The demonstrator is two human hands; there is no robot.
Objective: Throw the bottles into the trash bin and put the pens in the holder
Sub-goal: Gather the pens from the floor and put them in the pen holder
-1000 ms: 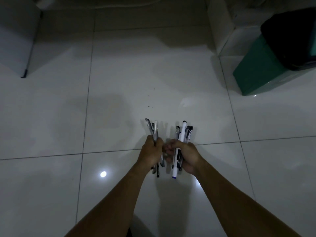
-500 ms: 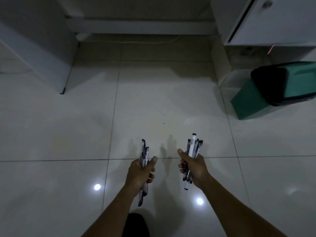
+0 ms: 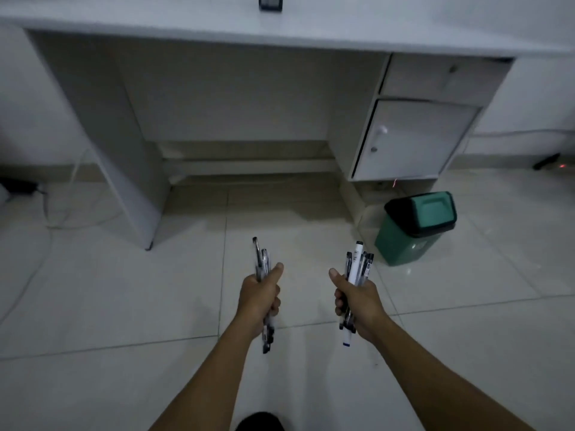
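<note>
Here the pens were split in two upright bundles above the floor (image 3: pixel 124 290): left pens (image 3: pixel 262 262) gripped in the left hand (image 3: pixel 259 295), right pens (image 3: pixel 357 264) gripped in the right hand (image 3: pixel 357 301). The bin (image 3: pixel 415 228) stood just beyond, beside the desk (image 3: pixel 311 29); a dark holder (image 3: pixel 270 3) sat on the desktop.

One head camera looks forward and down from standing height; both hands are near, the white desk (image 3: pixel 280 29) and floor lie well beyond them.
</note>
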